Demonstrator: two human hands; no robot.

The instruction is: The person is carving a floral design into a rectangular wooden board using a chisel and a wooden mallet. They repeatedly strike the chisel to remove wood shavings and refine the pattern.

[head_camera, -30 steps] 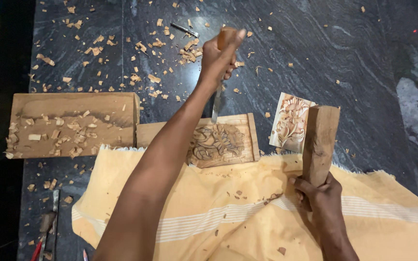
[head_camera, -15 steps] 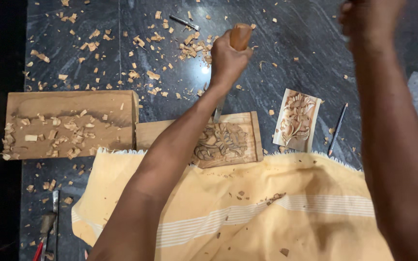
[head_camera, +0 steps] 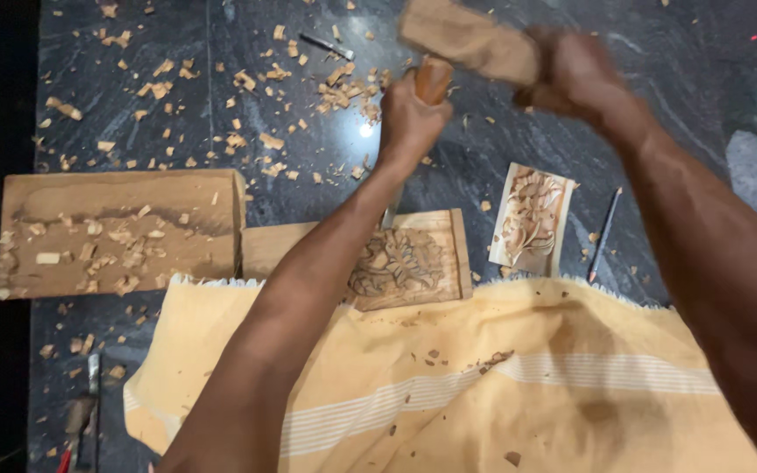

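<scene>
The left hand (head_camera: pixel 409 118) is closed around the chisel (head_camera: pixel 431 81) handle, blade running down to the carved panel (head_camera: pixel 400 263), which lies on the floor at the cloth's far edge. The right hand (head_camera: pixel 576 74), fingers wrapped tight on the mallet (head_camera: pixel 470 39), now sits just above the handle's top. A second ago the mallet stood upright on the cloth (head_camera: pixel 519 385) at the near right; half a second ago that arm was raised high. So the swing has come down, and the blur suggests a blow landing or about to land. The left hand has held its place throughout, so the cut goes on in the same spot. A smaller carving (head_camera: pixel 532 219) and a pencil (head_camera: pixel 604 235) lie right of the panel, a plain block (head_camera: pixel 120 232) left, chips (head_camera: pixel 256 88) scattered beyond.
</scene>
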